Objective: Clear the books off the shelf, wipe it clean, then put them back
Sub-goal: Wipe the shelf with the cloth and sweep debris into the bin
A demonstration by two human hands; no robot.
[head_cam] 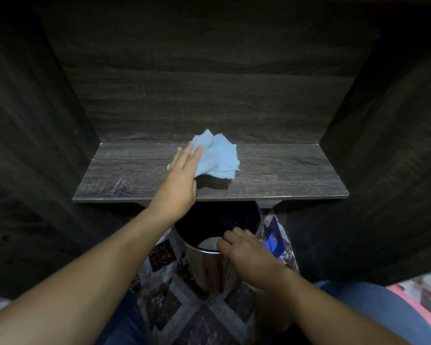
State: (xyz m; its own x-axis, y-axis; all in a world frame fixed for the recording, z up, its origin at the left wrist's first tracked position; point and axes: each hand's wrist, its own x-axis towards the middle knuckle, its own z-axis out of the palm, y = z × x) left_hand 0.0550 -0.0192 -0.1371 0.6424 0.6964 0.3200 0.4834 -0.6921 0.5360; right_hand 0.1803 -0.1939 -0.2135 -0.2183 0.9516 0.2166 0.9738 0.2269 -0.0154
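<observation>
A dark wood-grain shelf point(271, 170) runs across the middle of the view, with no books on it. A crumpled light blue cloth point(219, 155) lies on it, left of centre. My left hand point(182, 178) lies flat on the cloth's left part with straight fingers pointing away from me. Below the shelf's front edge stands a shiny metal bin point(209, 267) with a dark inside. My right hand point(244, 247) grips the bin's near rim, fingers curled over the edge.
Dark wooden side panels point(35, 145) close the shelf in on both sides, with a back wall point(209, 95) behind. A blue object point(274, 240) sits right of the bin. The floor point(184, 307) is patterned tile. My knees in blue jeans show at the bottom.
</observation>
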